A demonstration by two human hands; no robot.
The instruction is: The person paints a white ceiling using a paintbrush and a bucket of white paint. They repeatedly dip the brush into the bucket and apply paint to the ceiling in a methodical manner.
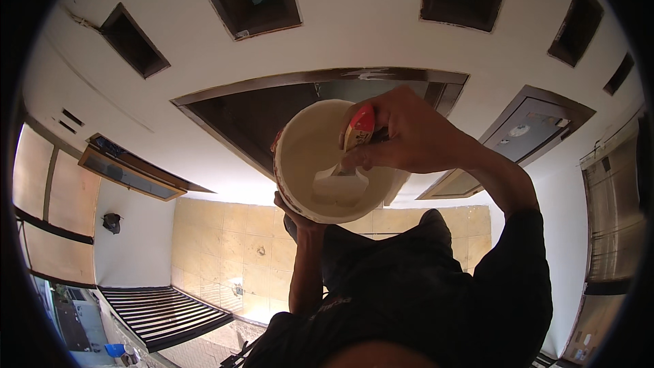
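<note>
Nearest me, my right hand (407, 133) pinches the red-and-tan handle of a flat tool (359, 131), its wide, whitish end down inside a round bucket (296, 163). My left hand (297, 214), partly hidden, holds the bucket's outer lower-left side. Smooth, off-white inner walls curve under a reddish-crusted left edge; square beige tiles (225, 228) spread beyond.
</note>
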